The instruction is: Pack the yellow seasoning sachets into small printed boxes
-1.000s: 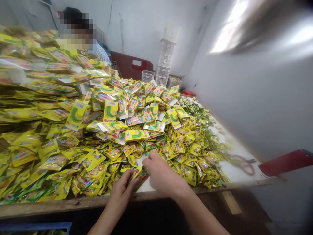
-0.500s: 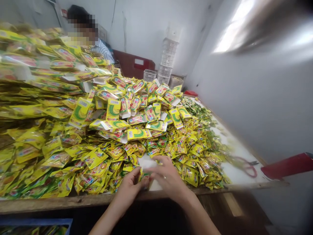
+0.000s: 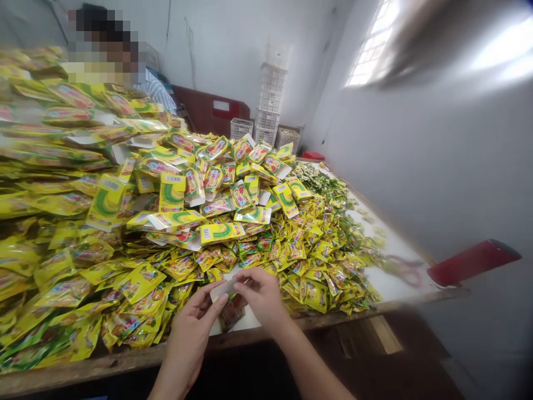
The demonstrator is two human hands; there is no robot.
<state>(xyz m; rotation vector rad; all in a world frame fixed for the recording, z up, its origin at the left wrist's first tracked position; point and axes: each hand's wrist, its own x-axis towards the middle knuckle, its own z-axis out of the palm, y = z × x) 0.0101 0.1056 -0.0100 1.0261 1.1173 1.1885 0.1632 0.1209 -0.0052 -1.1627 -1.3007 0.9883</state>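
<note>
Left fingers [image 3: 215, 311] + right fingers [image 3: 250, 276] | both clamped on small carton [image 3: 224, 289] | pale, plain panel showing

Left hand [image 3: 189, 328] and right hand [image 3: 264, 299] bare; fingers [image 3: 215, 311] slim, tapered; forearms [image 3: 308, 355] bare, slender.

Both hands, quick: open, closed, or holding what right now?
Left hand: closed, holding a small carton between thumb and fingers.
Right hand: fingers bent at the carton's edge; whether they grip it cannot be told.
</note>
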